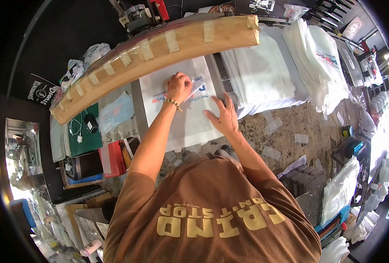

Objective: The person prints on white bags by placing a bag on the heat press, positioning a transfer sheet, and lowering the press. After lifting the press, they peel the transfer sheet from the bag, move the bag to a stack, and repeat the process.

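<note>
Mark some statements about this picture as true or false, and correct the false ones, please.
1. The left hand is over the white printed sheet. True.
2. A bracelet is on the right wrist. False: it is on the left one.
3. The shirt is brown with pale lettering. True.
4. The right hand is closed into a fist. False: it is spread open at the sheet's right edge.
5. A white pile lies right of the sheet. True.

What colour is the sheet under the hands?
The sheet is white; it shows best in the head view.
</note>
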`<state>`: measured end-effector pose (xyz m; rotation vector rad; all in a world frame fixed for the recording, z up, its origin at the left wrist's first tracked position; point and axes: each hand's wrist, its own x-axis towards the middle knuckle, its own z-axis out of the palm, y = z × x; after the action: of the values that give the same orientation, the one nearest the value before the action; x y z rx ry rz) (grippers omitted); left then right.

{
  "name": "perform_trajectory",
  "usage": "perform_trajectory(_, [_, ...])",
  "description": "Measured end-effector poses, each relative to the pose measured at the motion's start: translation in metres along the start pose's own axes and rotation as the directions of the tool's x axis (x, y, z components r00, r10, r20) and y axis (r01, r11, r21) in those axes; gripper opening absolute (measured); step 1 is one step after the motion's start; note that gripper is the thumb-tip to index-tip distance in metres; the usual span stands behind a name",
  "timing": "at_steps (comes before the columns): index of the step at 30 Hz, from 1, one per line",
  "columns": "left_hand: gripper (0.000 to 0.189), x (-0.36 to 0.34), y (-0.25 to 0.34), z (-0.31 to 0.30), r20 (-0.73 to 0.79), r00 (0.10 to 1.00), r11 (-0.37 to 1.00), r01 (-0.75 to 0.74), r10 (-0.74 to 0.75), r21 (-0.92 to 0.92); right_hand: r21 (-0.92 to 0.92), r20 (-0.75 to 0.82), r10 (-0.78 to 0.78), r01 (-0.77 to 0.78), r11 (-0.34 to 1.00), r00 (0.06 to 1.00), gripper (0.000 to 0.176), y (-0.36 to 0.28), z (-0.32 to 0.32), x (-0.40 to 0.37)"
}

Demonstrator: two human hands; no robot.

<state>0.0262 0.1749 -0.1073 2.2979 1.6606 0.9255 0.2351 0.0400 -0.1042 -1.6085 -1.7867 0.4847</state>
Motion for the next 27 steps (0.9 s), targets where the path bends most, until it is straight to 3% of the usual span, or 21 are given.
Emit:
perform_trajectory(6, [0.006, 0.01, -0.015, -0.005, 0.069, 0.997, 0.998, 0.011, -0.015, 0.058, 0.023, 0.026, 0.015, -0.015, 1.0, 1.0, 0.065, -0.004, -0.003, 0.001])
perform_trajectory(8, [0.007, 0.013, -0.02, -0.007, 0.01, 1.0, 1.0, -0.014, 0.014, 0.006, 0.017, 0.03, 0.031, -0.031, 0.999, 0.999, 0.066, -0.005, -0.002, 0.001])
perform_trajectory(14, [0.011, 0.023, -0.039, -0.014, 0.09, 0.994, 0.997, 0.064, -0.06, -0.041, 0.005, 0.009, 0.006, -0.006, 1.0, 1.0, 0.066, -0.004, -0.001, 0.001])
perform_trajectory(18, [0.015, 0.026, -0.061, -0.008, 0.049, 0.997, 0.997, 0.065, -0.062, -0.049, -0.023, 0.03, 0.02, -0.02, 1.0, 0.999, 0.065, -0.004, -0.001, 0.001])
perform_trajectory(20, [0.016, 0.027, -0.072, -0.004, -0.094, 0.995, 0.992, -0.028, 0.04, 0.126, -0.031, 0.042, 0.037, -0.036, 0.999, 0.998, 0.065, -0.004, -0.001, 0.002])
perform_trajectory(21, [0.016, 0.028, -0.08, -0.002, -0.098, 0.994, 0.992, -0.026, 0.038, 0.126, -0.032, 0.042, 0.033, -0.032, 0.999, 0.999, 0.065, -0.005, -0.001, 0.002])
perform_trajectory(23, [0.019, 0.031, -0.097, -0.003, 0.036, 0.997, 0.933, -0.08, 0.072, 0.351, -0.027, 0.049, 0.048, -0.047, 0.999, 0.998, 0.065, -0.004, -0.001, 0.002])
perform_trajectory(27, [0.017, 0.025, -0.128, -0.02, -0.027, 0.999, 0.935, 0.032, -0.024, 0.353, -0.036, 0.04, 0.03, -0.028, 0.999, 0.999, 0.065, -0.004, 0.0, 0.002])
